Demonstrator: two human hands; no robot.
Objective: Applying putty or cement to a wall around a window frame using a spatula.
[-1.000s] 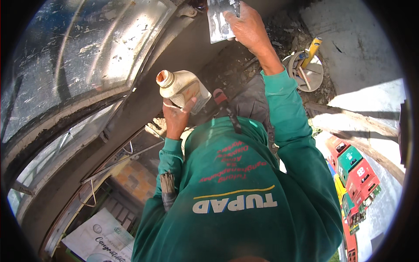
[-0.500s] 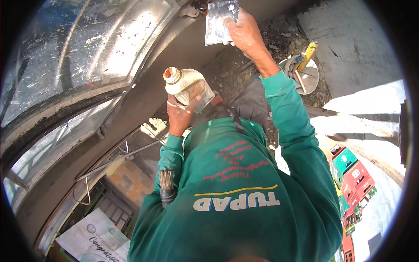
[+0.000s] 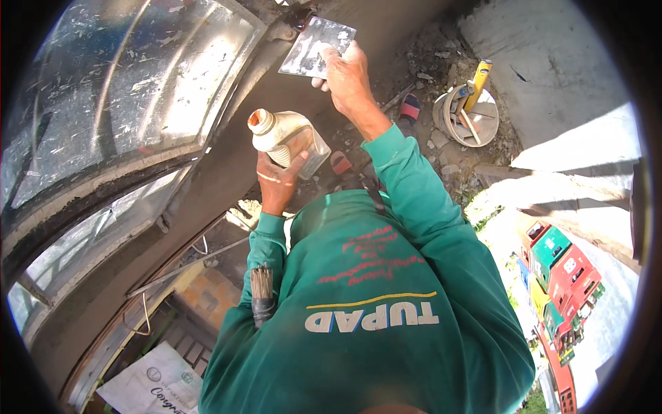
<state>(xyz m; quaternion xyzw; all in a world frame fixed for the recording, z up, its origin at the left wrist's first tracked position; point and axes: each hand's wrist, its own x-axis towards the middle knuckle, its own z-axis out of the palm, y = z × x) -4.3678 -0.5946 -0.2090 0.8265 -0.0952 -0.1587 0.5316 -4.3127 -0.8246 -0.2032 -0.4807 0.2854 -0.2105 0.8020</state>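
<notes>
My left hand [image 3: 276,185] is closed around a cream plastic bottle [image 3: 303,129]. The bottle is tilted, with an uncapped, orange-stained mouth. In my right hand [image 3: 350,86] is a flat, square metal putty spreader [image 3: 327,38], smeared with pale residue. Its far corner is near the wall beside the window's upper corner; I cannot tell whether they touch. A paintbrush [image 3: 262,286] with a dark ferrule lies against my left sleeve near the elbow, bristles pointing away from me.
A scratched window pane [image 3: 76,90] in a curved-looking frame fills the left. On the rubble at right stands a round bucket [image 3: 491,124] holding a yellow-handled tool [image 3: 477,90]. Stacked crates [image 3: 572,276] are farther right, and a printed sheet [image 3: 155,379] is lower left.
My right hand has moved left and slightly nearer with the spreader, which has turned. The bottle in my left hand has shifted slightly left.
</notes>
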